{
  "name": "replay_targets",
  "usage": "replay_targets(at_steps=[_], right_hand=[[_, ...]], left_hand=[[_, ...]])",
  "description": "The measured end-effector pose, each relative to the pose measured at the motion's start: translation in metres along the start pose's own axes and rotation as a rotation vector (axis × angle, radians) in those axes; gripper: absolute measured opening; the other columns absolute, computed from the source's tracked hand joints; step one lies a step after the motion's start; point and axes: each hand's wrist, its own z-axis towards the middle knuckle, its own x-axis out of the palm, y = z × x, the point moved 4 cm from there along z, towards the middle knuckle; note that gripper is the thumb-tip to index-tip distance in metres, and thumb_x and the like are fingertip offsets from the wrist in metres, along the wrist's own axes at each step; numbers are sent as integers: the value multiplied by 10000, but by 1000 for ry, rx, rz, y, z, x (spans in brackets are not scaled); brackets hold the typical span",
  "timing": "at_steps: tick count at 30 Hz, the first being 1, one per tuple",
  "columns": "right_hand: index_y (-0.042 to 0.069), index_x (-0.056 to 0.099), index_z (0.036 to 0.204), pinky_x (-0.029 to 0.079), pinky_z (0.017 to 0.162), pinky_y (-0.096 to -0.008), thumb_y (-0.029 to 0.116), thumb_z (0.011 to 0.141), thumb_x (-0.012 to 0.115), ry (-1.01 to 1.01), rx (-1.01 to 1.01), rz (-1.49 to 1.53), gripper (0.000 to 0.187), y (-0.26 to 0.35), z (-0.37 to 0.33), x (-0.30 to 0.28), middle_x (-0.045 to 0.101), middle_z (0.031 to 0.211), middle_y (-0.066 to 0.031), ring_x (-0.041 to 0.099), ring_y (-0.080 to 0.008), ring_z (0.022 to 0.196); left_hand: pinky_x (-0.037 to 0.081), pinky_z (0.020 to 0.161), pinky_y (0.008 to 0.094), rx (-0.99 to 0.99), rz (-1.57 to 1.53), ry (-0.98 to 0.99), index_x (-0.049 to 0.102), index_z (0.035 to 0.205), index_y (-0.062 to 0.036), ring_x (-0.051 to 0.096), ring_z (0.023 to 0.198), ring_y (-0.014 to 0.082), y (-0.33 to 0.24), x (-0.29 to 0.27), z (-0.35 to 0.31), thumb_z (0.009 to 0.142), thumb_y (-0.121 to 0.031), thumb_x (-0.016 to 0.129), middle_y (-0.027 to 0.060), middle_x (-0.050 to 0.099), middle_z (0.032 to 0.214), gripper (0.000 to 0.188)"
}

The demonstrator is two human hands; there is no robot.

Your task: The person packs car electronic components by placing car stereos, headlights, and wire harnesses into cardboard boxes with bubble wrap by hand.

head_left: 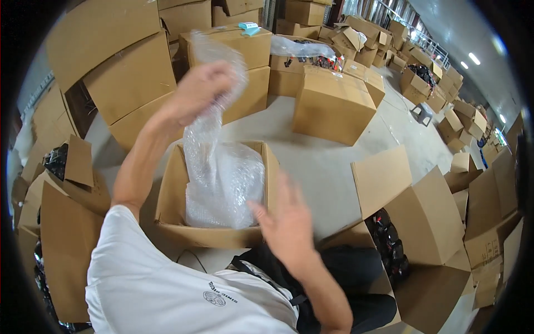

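Clear bubble wrap [225, 181] lies bunched inside an open cardboard box [208, 236] in front of me. A strip of it rises out of the box to my left hand [203, 92], which is raised above the far left side and closed around the wrap. My right hand [283, 217] hovers over the box's right edge, blurred by motion, its fingers stretched out and holding nothing. Whatever lies under the wrap is hidden.
At right an open carton [414, 222] holds several dark packed items. Large closed boxes [334, 108] stand ahead, one carton behind them topped with plastic film [303, 49]. More cartons [72, 228] crowd my left. A grey stool [423, 113] stands farther off on the floor.
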Motion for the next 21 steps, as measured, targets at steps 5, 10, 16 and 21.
replay_targets(at_steps=[5, 10, 16, 21], right_hand=[[-11, 422, 1393, 448, 989, -466, 243, 727, 829, -141, -304, 6, 820, 17, 53, -106, 572, 1201, -217, 554, -389, 1109], [67, 630, 1139, 466, 945, -462, 175, 712, 837, 276, 165, 103, 486, -59, -21, -136, 651, 888, -106, 632, -287, 904], [77, 711, 773, 316, 1105, -531, 130, 747, 758, 109, 255, -435, 76, -161, -119, -242, 624, 761, -72, 620, -262, 941], [-10, 646, 831, 487, 667, -478, 211, 917, 603, 189, 792, -867, 241, -312, -188, -367, 634, 752, -229, 615, -402, 719]], left_hand=[[423, 541, 256, 277, 21, 852, 621, 943, -31, 532, 631, 71, -79, 136, -44, 926, -212, 624, 18, 595, 742, 182], [450, 594, 327, 200, 359, 1105, 643, 956, 8, 565, 657, 157, -120, 179, -43, 888, -190, 680, 110, 646, 765, 213], [472, 667, 398, 369, 736, 1119, 675, 884, 9, 594, 720, 299, -68, 276, 24, 778, -252, 778, 180, 640, 757, 300], [484, 792, 475, 947, 889, 690, 656, 828, 1, 619, 941, 373, -64, 453, 148, 786, -246, 728, 211, 657, 903, 260]])
